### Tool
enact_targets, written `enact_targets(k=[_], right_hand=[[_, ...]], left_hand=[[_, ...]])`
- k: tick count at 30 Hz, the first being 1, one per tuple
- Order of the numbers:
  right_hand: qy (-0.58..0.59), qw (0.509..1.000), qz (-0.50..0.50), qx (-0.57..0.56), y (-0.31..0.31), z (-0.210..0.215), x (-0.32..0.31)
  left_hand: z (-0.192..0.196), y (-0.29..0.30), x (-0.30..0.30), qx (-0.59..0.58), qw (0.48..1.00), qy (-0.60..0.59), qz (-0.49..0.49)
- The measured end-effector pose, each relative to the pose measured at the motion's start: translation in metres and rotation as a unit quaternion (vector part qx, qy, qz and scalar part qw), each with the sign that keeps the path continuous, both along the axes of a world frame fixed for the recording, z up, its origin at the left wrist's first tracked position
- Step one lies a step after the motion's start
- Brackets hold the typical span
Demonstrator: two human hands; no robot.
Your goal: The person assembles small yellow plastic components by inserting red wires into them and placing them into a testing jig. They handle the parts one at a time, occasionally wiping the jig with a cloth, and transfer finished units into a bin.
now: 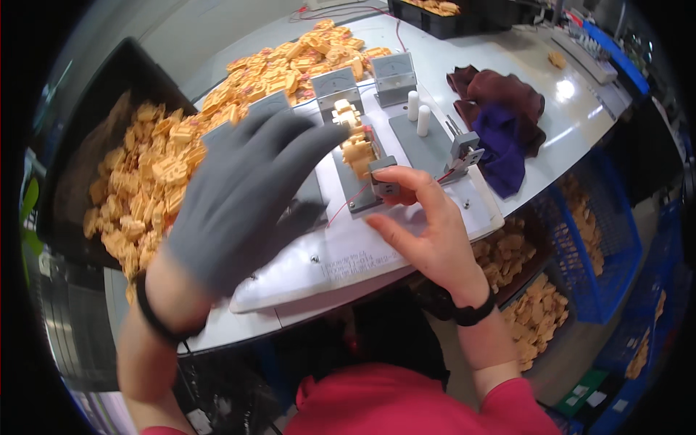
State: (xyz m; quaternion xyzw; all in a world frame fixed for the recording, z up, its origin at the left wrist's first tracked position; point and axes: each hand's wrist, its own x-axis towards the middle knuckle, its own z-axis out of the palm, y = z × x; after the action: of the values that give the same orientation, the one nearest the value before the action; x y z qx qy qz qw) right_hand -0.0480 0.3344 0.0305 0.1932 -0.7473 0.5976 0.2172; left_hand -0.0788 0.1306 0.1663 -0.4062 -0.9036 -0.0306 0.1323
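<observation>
My left hand [243,192], in a grey glove, is blurred, with its fingers stretched out and spread over the left part of the white board. Its index fingertip is close to a yellow-orange plastic part [357,154] lying on a grey test fixture [368,206]. No object shows in this hand. My bare right hand [428,225] has its index and middle fingers around a small grey block [384,178] with slots, at the fixture's near end. The thumb stands a little apart, below the block. Thin red wires run beside it.
Yellow-orange parts [290,69] are heaped behind the fixtures and spill from a black bin [65,181] at left. Panel meters [337,85] stand along the board [341,264]. A second fixture [428,148] has two white posts. Dark cloths [500,109] lie right; blue crates [602,239] stand below.
</observation>
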Motion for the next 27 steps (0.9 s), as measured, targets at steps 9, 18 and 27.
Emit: enact_targets(k=[9,18,27], right_hand=[[0.019,0.999,0.041,-0.027,0.001,-0.010,-0.001],[0.179,0.980,-0.016,-0.079,0.008,-0.013,0.027],[-0.315,0.945,-0.045,-0.078,0.065,-0.138,0.209]], left_hand=[[-0.015,0.068,-0.070,-0.328,0.944,0.009,-0.020],[0.042,0.041,0.042,-0.004,0.985,-0.162,-0.065],[-0.080,0.034,0.108,0.047,0.925,-0.376,-0.031]])
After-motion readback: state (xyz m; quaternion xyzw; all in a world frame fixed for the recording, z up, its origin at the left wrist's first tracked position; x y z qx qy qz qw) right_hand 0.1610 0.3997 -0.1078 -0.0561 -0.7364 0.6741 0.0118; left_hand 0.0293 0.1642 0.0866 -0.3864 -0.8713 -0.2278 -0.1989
